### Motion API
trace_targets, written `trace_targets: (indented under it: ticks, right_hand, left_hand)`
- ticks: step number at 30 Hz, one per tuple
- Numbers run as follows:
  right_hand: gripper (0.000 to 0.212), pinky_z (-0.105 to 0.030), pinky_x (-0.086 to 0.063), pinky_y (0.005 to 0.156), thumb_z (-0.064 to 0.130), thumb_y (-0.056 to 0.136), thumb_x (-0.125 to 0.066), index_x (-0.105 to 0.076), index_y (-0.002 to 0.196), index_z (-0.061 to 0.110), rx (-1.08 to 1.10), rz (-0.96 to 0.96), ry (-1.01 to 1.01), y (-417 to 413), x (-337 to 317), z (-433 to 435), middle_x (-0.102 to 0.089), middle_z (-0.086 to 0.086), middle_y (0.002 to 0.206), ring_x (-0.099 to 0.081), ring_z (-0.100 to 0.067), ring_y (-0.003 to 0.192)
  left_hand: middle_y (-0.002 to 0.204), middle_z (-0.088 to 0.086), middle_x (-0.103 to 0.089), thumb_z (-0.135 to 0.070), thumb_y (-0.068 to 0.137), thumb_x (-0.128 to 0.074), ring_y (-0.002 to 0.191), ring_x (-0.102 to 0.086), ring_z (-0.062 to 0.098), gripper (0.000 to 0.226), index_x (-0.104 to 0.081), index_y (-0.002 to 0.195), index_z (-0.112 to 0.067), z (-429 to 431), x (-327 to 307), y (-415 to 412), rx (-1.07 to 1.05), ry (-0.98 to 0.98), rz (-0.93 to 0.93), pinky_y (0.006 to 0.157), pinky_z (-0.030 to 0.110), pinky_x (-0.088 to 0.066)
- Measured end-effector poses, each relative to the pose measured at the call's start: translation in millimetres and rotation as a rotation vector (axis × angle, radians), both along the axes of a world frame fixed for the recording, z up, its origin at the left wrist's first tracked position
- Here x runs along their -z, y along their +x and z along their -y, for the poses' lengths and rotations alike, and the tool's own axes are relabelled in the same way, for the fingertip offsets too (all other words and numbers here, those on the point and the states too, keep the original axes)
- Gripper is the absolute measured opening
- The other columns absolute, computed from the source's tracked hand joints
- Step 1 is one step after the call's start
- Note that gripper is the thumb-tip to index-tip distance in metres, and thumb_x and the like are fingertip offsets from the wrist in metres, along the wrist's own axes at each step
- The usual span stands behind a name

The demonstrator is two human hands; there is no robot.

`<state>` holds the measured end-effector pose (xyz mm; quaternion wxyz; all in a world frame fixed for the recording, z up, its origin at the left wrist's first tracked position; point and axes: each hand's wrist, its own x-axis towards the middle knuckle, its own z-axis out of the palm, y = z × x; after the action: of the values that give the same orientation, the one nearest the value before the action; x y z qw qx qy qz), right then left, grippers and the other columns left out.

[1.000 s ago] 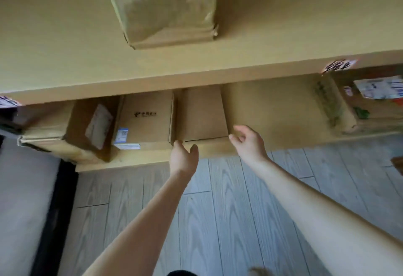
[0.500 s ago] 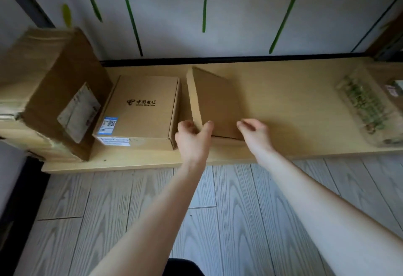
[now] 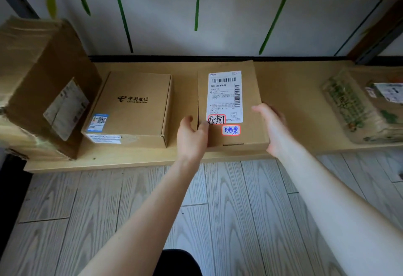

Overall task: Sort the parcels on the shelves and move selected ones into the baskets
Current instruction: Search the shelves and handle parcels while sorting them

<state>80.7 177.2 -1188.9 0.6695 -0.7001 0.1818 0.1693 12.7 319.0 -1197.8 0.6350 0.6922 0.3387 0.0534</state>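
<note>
A flat brown cardboard parcel [image 3: 250,101] lies on the low wooden shelf [image 3: 292,101], label side up. It carries a white shipping label with barcodes and two small handwritten stickers, one red-edged, one blue. My left hand [image 3: 192,138] grips its near left edge, thumb on top beside the stickers. My right hand [image 3: 272,127] holds its right side, fingers curled over the top. No basket is in view.
A square brown box with a printed logo [image 3: 135,105] sits left of the parcel. A large taped carton [image 3: 41,83] leans at far left. A clear-wrapped package with green print [image 3: 353,107] lies at right. Grey wood-look floor [image 3: 130,210] is below; another shelf board runs overhead.
The parcel stood tilted on its edge with a plain side showing; now it lies flat with the label facing up. Both hands have shifted to its sides. My view has dropped below the upper shelf.
</note>
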Motion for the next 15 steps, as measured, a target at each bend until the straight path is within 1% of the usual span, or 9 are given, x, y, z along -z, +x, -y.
trace_targets:
  ticks: [1, 3, 4, 5, 8, 10, 12, 13, 15]
  right_hand:
    - [0.026, -0.052, -0.034, 0.105, 0.03, 0.076, -0.064, -0.058, 0.101, 0.028, 0.001, -0.012, -0.007, -1.9, 2.5, 0.5, -0.058, -0.004, 0.125, -0.051, -0.028, 0.12]
    - [0.014, -0.054, -0.034, 0.105, 0.029, 0.076, -0.063, -0.061, 0.09, 0.027, 0.007, -0.012, -0.008, -2.4, 6.3, -0.3, -0.06, -0.004, 0.12, -0.051, -0.03, 0.121]
    - [0.01, -0.053, -0.035, 0.105, 0.028, 0.076, -0.063, -0.061, 0.085, 0.027, 0.011, -0.017, -0.004, -2.0, 8.1, -0.7, -0.061, -0.004, 0.119, -0.051, -0.03, 0.121]
    - [0.008, -0.053, -0.035, 0.105, 0.028, 0.076, -0.063, -0.06, 0.084, 0.027, 0.013, -0.024, 0.0, -1.7, 10.1, -0.9, -0.061, -0.005, 0.119, -0.052, -0.029, 0.12]
    - [0.01, -0.047, -0.04, 0.102, 0.023, 0.079, -0.064, -0.056, 0.083, 0.028, 0.047, 0.009, 0.018, -2.7, 14.1, 2.0, -0.064, -0.001, 0.106, -0.055, -0.027, 0.113]
    - [0.022, -0.043, -0.043, 0.098, 0.018, 0.082, -0.062, -0.054, 0.101, 0.026, 0.076, 0.04, 0.021, -7.7, 12.9, 10.8, -0.061, -0.002, 0.114, -0.055, -0.025, 0.111]
    - [0.039, -0.04, -0.044, 0.097, 0.018, 0.085, -0.06, -0.049, 0.122, 0.021, 0.08, 0.028, -0.038, -21.8, 3.3, 30.7, -0.056, -0.006, 0.125, -0.055, -0.023, 0.111]
    - [0.038, -0.037, -0.045, 0.094, 0.017, 0.085, -0.059, -0.05, 0.122, 0.021, 0.094, 0.016, -0.06, -31.6, -5.3, 45.6, -0.057, -0.006, 0.123, -0.056, -0.021, 0.107]
    - [0.025, -0.028, -0.045, 0.081, 0.014, 0.085, -0.057, -0.055, 0.109, 0.022, 0.159, -0.024, -0.073, -54.6, -29.6, 81.4, -0.061, -0.003, 0.112, -0.057, -0.016, 0.097]
  left_hand:
    - [0.123, 0.005, -0.057, -0.02, 0.092, -0.05, 0.1, -0.05, 0.015, 0.037, -0.049, 0.128, -0.009, -0.9, 4.0, -0.4, -0.004, -0.044, -0.013, 0.089, 0.025, -0.04]
    - [0.092, -0.002, -0.062, -0.014, 0.092, -0.046, 0.086, -0.048, 0.016, 0.015, -0.061, 0.092, -0.017, 0.6, 8.5, -1.6, 0.006, -0.091, 0.001, 0.074, 0.026, -0.04]
    - [0.081, -0.005, -0.06, -0.012, 0.092, -0.044, 0.08, -0.048, 0.016, 0.021, -0.058, 0.079, -0.02, 1.4, 10.3, -1.2, 0.007, -0.085, 0.013, 0.067, 0.025, -0.038]
    - [0.077, -0.007, -0.058, -0.011, 0.092, -0.043, 0.076, -0.048, 0.015, 0.024, -0.055, 0.074, -0.022, 0.9, 12.4, -0.2, 0.002, -0.083, 0.016, 0.064, 0.024, -0.038]
    - [0.077, -0.012, -0.058, -0.011, 0.093, -0.043, 0.072, -0.051, 0.006, 0.021, -0.055, 0.079, -0.022, 4.4, 14.3, 2.1, -0.019, -0.082, 0.005, 0.064, 0.02, -0.041]
    - [0.076, -0.012, -0.056, -0.009, 0.092, -0.044, 0.07, -0.05, 0.005, 0.017, -0.054, 0.084, -0.021, 15.4, 10.2, 1.6, -0.031, -0.065, -0.023, 0.062, 0.018, -0.04]
    - [0.072, -0.01, -0.055, -0.007, 0.092, -0.045, 0.069, -0.047, 0.01, 0.021, -0.056, 0.078, -0.02, 35.9, -2.4, -1.6, 0.001, -0.018, -0.067, 0.058, 0.018, -0.037]
    - [0.073, -0.008, -0.057, -0.007, 0.091, -0.044, 0.071, -0.048, 0.012, 0.021, -0.058, 0.08, -0.018, 49.8, -12.2, -4.2, 0.036, 0.003, -0.095, 0.058, 0.019, -0.038]
    - [0.086, 0.0, -0.062, -0.007, 0.091, -0.043, 0.079, -0.052, 0.017, 0.021, -0.062, 0.098, -0.01, 82.3, -36.7, -14.0, 0.109, 0.032, -0.157, 0.065, 0.023, -0.041]
